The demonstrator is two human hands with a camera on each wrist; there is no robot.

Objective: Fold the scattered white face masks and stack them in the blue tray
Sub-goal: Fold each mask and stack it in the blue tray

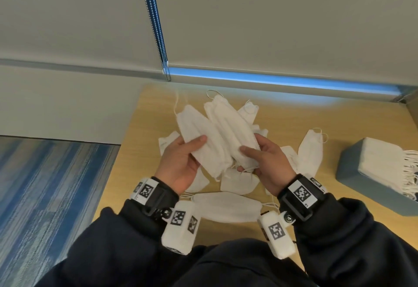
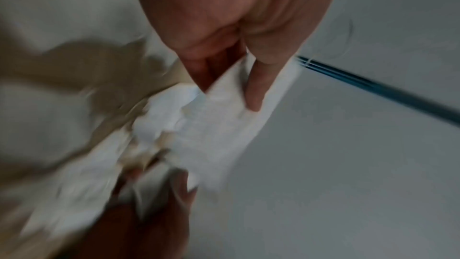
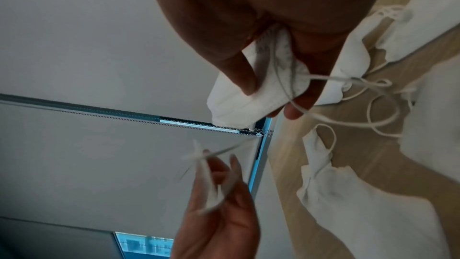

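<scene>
Up above the middle of the desk (image 1: 282, 114), both hands hold folded white masks. The left hand (image 1: 181, 164) grips one folded mask (image 1: 203, 146), thumb on top and fingers curled beneath it. The right hand (image 1: 267, 162) grips a second folded mask (image 1: 233, 128), thumb pressed on its near end; in the right wrist view its ear loops (image 3: 373, 94) dangle from that end. The two masks lie side by side, touching along their long edges. Beneath them, loose masks (image 1: 226, 205) are scattered from the far edge to the near edge of the desk. The blue tray (image 1: 352, 169) sits at the right edge, well apart from the hands, with a stack of folded masks (image 1: 389, 160) inside.
</scene>
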